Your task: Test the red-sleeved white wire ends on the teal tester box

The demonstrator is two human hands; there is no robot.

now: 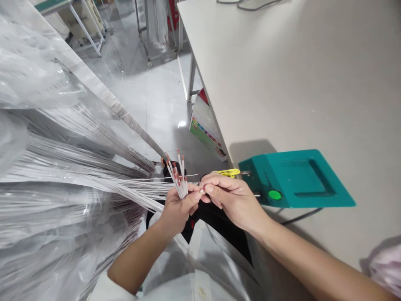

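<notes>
So the left hand (175, 212)'s clamped on some white wires (180, 187), right hand (235, 201) pinching a tiny pale bit (202, 191), teal gadget (286, 175) off right.

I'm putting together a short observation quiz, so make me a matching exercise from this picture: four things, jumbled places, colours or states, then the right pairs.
Things
1. left hand
2. right hand
3. teal device
4. round button

Places, colours, states
A. bright green
B. grasping white wires with reddish tips
C. resting on the pale table
D. fingertips pinched at a small pale piece, on the side nearer the table

Pairs: 1-B, 2-D, 3-C, 4-A
</notes>
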